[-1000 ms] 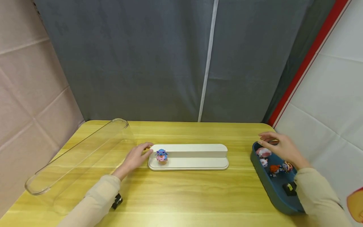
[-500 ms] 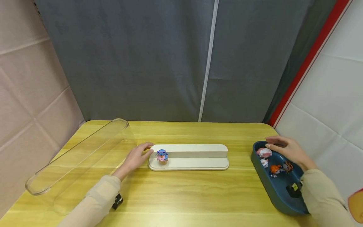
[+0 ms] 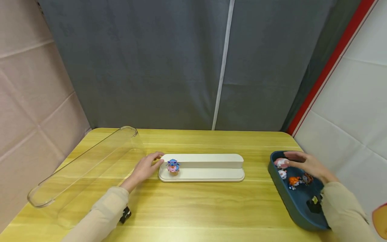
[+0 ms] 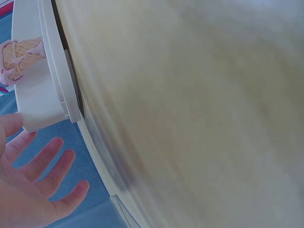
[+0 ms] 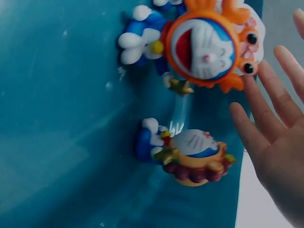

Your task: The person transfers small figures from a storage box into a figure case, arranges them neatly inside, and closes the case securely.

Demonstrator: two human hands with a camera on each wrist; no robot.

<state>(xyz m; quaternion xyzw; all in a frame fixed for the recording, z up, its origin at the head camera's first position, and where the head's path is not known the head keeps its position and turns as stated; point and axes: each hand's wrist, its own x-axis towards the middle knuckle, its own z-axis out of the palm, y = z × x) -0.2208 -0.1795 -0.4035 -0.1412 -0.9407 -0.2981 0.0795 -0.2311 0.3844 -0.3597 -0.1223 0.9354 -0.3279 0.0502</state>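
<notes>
Head view: on a wooden table (image 3: 193, 208), the left hand (image 3: 143, 168) touches the left end of a white stepped display base (image 3: 208, 174), where a blue-headed figurine (image 3: 173, 167) stands. At right, the right hand (image 3: 311, 166) is at the far end of a dark blue tray (image 3: 282, 198), its thumb against or just beside a pink-and-white figurine (image 3: 280, 163); which cannot be told.

Left wrist view: thumb and index finger rest on the base's end, the other fingers loosely spread. That light touch seems enough to steady it. The figurine's waffle cone (image 4: 23, 57) shows.

Right wrist view: fingers are extended and apart, no grip showing, beside a crab-costumed Doraemon figurine (image 5: 204, 50); another Doraemon figurine (image 5: 194, 152) lies nearer. Taking the pink-and-white one by its sides and lifting straight up would likely spare its neighbours.
</notes>
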